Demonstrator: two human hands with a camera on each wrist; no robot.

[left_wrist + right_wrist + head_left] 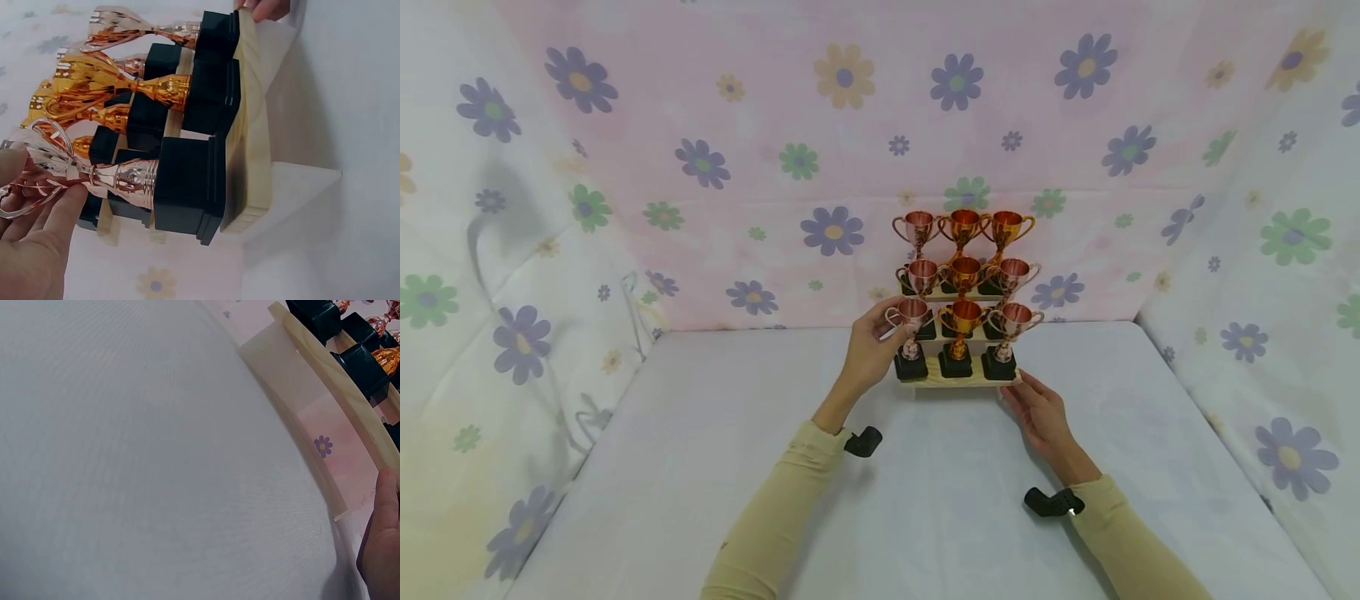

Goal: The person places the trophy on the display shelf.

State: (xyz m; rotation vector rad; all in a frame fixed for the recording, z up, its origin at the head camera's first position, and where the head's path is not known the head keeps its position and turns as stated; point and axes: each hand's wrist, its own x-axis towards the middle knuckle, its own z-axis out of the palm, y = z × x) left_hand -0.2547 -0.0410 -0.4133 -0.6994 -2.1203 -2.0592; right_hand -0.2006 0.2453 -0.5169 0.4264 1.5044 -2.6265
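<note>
My left hand (871,348) pinches a rose-gold trophy cup (122,178) by its bowl and handle, thumb on one side and fingers on the other. The cup's black base (187,187) is at the left end of the front step of a tiered wooden stand (958,382). My right hand (1037,412) holds that step's right end, with one straight finger (386,500) against the board's edge. A gold cup (961,321) stands mid-step, and another rose-gold cup (1015,321) stands at the right.
On the two higher steps behind stand more small cups, including a gold one (1006,225) at the top right. White side panels (300,181) support the boards. The stand is on a white-covered table (760,400), near the flowered backdrop (760,167).
</note>
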